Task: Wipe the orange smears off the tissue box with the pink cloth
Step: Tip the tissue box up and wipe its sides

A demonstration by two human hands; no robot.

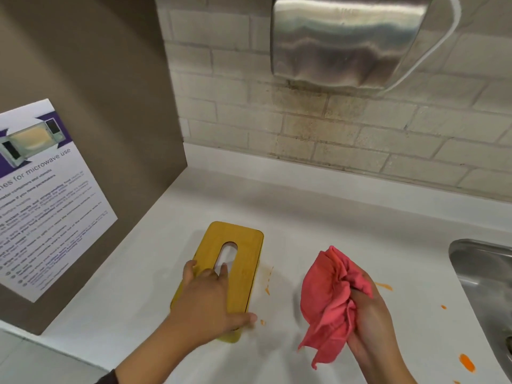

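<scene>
A yellow tissue box (240, 259) with an oval slot in its lid lies on the white counter (332, 231). My left hand (206, 303) rests on its near end, thumb and fingers clasping its sides and one fingertip in the slot. The lid's visible part shows no clear orange smear. My right hand (370, 320) holds a crumpled pink cloth (329, 297) just above the counter, to the right of the box and apart from it.
Orange smears (466, 362) and drops (267, 291) mark the counter beside the box and near the steel sink (487, 278) at the right. A brown panel with a microwave notice (44, 195) stands left. A metal hand dryer (346, 40) hangs on the brick wall.
</scene>
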